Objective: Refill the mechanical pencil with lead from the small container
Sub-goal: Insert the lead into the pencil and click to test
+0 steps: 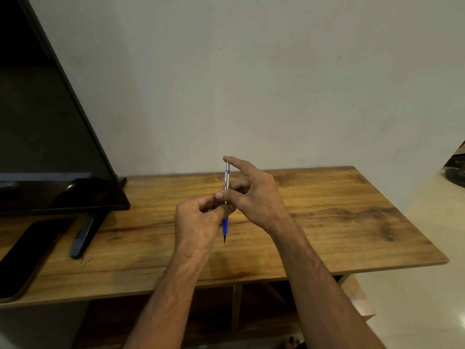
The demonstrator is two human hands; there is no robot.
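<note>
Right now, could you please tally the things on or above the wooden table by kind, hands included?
Pencils: 1, the mechanical pencil
Hands: 2, the left hand and the right hand, both gripping it
Screens: 1, the dark screen on its stand
Flat devices: 1, the flat black device, likely a phone
Total: 5

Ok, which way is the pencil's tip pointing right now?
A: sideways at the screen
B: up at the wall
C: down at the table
C: the left hand and right hand hold the mechanical pencil near upright, with its dark tip lowest, above the table.
</note>
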